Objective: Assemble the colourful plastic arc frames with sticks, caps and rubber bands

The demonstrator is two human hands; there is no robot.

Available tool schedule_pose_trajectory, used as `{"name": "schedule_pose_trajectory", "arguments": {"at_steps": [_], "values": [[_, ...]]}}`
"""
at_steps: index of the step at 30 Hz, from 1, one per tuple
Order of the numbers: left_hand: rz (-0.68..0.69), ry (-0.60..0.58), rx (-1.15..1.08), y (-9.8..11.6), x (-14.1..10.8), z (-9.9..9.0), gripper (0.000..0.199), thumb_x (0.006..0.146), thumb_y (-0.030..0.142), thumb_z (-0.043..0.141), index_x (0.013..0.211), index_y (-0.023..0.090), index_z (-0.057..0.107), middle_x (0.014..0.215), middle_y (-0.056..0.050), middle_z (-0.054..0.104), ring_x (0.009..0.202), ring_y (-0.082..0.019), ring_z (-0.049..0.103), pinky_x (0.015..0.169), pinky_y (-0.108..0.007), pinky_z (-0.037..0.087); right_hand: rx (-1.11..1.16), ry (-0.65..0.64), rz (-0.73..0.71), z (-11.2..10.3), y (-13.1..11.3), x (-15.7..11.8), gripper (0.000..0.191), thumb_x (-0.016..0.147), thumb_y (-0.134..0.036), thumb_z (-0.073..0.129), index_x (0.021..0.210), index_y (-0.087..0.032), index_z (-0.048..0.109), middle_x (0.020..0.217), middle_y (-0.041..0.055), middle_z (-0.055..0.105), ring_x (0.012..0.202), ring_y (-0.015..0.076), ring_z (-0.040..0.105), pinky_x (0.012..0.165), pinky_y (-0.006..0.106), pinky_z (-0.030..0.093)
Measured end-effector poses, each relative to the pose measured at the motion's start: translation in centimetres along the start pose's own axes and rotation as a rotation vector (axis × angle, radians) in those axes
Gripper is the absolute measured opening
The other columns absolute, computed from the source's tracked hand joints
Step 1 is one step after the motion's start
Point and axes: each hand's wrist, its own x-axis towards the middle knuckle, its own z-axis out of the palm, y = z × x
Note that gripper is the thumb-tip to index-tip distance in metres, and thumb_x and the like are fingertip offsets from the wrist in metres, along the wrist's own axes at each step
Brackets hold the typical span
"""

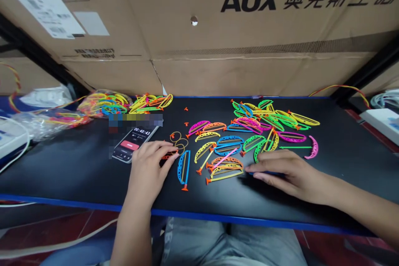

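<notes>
My left hand (152, 160) rests low over the table, its thumb and fingertips drawn close together beside thin rubber bands (181, 145) and small orange suction-cup tips (168, 155). Whatever lies in that pinch is hidden. On the right, my right hand (288, 170) has its thumb and fingers closed on a dark blue piece (271, 173), mostly covered by the fingers. A blue toy bow (183, 167) with an orange-tipped stick lies between the hands. Next to the right fingertips is a yellow toy bow (226, 170), among several toy bows in pink, orange, blue and green.
A phone (134, 141) showing a running timer lies left of my left hand. Bagged toy bows (106, 104) and a loose pile (149, 103) sit at the back left. Another pile (271, 114) is at the back right. A large cardboard box (199, 70) stands behind the black table (212, 199).
</notes>
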Motion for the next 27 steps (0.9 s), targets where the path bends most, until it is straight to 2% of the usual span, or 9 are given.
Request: {"name": "schedule_pose_trajectory", "arguments": {"at_steps": [5,9,12,16,19,22,24,27], "values": [[0.019,-0.047,-0.080,0.6,0.0,-0.2,0.023,0.105,0.043,0.062,0.105,0.026,0.078,0.110,-0.007,0.080,0.110,-0.030,0.068,0.098,-0.048,0.048,-0.040,-0.024,0.002,0.1,0.2,-0.2,0.022,0.109,-0.029,0.057,0.116,-0.021,0.077,0.083,0.0056,0.076,0.071,0.0162,0.071,0.064,0.025,0.053],[-0.003,-0.003,-0.131,0.9,-0.1,-0.5,0.023,0.104,0.040,0.064,0.118,0.024,0.076,0.115,-0.008,0.079,0.112,-0.029,0.069,0.102,-0.048,0.049,-0.057,-0.032,0.028,-0.2,0.2,-0.3,0.023,0.105,-0.023,0.058,0.119,-0.021,0.076,0.087,0.0060,0.079,0.072,0.0166,0.073,0.065,0.026,0.055],[-0.030,0.147,-0.214,1.6,-0.1,-0.6,0.020,0.101,0.030,0.070,0.119,0.025,0.076,0.118,-0.006,0.077,0.111,-0.026,0.071,0.103,-0.044,0.051,-0.086,-0.007,0.026,-0.3,0.2,-0.3,0.033,0.101,-0.016,0.054,0.126,-0.022,0.074,0.091,0.0056,0.081,0.076,0.0161,0.076,0.068,0.024,0.057],[-0.102,0.433,-0.528,2.7,-0.1,-0.5,0.008,0.090,0.016,0.080,0.094,0.023,0.079,0.095,-0.002,0.075,0.091,-0.018,0.070,0.087,-0.031,0.055,-0.133,0.033,0.040,-0.3,0.3,-0.3,0.039,0.101,-0.010,0.051,0.131,-0.023,0.071,0.101,0.0049,0.084,0.082,0.0152,0.079,0.074,0.024,0.060],[-0.234,0.487,-0.951,3.2,0.0,-0.8,0.025,0.075,0.009,0.089,0.075,0.020,0.066,0.076,0.002,0.064,0.074,-0.013,0.062,0.074,-0.025,0.055,-0.149,0.071,0.055,-0.1,0.5,-0.4,0.036,0.102,-0.011,0.054,0.132,-0.023,0.070,0.107,0.0055,0.084,0.089,0.0161,0.080,0.079,0.025,0.062],[-0.449,0.508,-1.343,3.2,0.2,-1.4,0.049,0.060,0.004,0.093,0.070,0.020,0.048,0.060,0.009,0.043,0.060,-0.008,0.047,0.066,-0.021,0.051,-0.144,0.086,0.037,0.0,0.7,-0.5,0.036,0.103,-0.013,0.055,0.133,-0.024,0.069,0.110,0.0056,0.083,0.093,0.0165,0.081,0.080,0.025,0.063],[-0.585,0.499,-1.464,2.9,0.3,-1.8,0.055,0.056,0.004,0.094,0.071,0.021,0.043,0.055,0.012,0.034,0.053,-0.006,0.037,0.059,-0.018,0.046,-0.147,0.093,0.027,-0.1,0.7,-0.5,0.036,0.103,-0.013,0.055,0.134,-0.025,0.069,0.109,0.0051,0.083,0.091,0.0162,0.080,0.079,0.025,0.063],[-0.684,0.475,-1.445,2.6,0.3,-1.6,0.053,0.059,0.010,0.093,0.073,0.022,0.044,0.052,0.014,0.033,0.047,-0.004,0.025,0.050,-0.017,0.036,-0.163,0.103,0.028,-0.2,0.7,-0.4,0.034,0.104,-0.014,0.055,0.133,-0.025,0.069,0.107,0.0049,0.083,0.092,0.0160,0.080,0.079,0.025,0.063]]}}
